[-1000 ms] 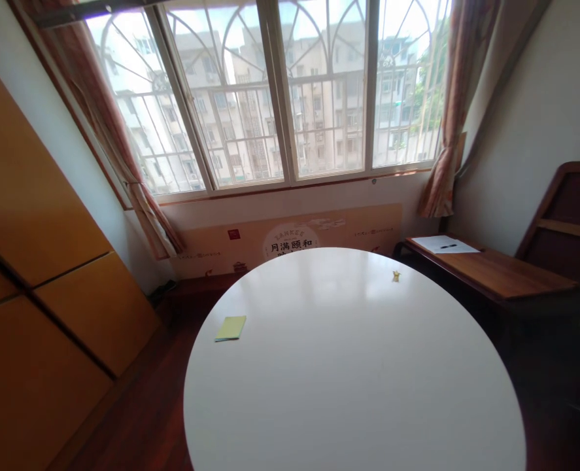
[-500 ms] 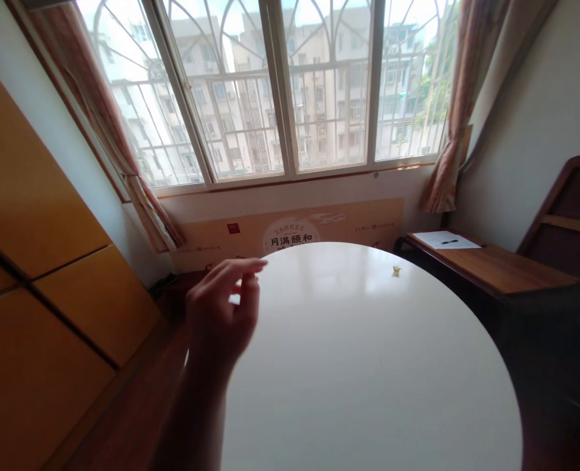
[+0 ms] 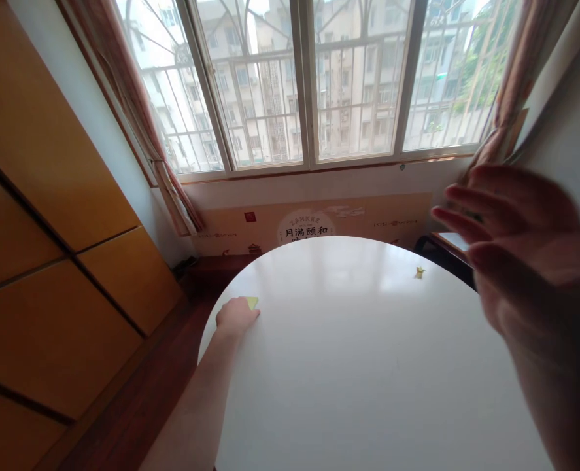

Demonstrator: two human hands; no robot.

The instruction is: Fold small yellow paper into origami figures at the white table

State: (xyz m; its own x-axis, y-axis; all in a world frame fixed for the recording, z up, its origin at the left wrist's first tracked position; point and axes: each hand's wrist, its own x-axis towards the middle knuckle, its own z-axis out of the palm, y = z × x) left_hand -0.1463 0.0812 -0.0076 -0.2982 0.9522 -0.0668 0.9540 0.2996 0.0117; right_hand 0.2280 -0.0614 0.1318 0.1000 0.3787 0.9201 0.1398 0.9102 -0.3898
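Observation:
My left hand (image 3: 237,316) rests low on the left part of the white round table (image 3: 339,366), its fingers closed over a flat yellow-green piece (image 3: 253,302). Only a corner of that piece sticks out past the fingers, so its kind cannot be made out. Raised close to the camera at the right, my right hand (image 3: 515,255) is blurred. Its fingers are stretched and somewhat apart, and no object shows in them. A small crumpled yellowish scrap (image 3: 420,273) lies on the tabletop near the far right edge, left of my right hand.
A printed carton (image 3: 348,222) stands behind the table under the barred window (image 3: 353,85). Yellow-brown cabinet doors (image 3: 108,281) rise on the left. Part of a bench (image 3: 449,243) shows at the right, mostly behind my right hand.
My left hand has come down onto the tabletop, over the yellow-green piece now showing. My right hand has entered at the right. The view has shifted left and slightly down.

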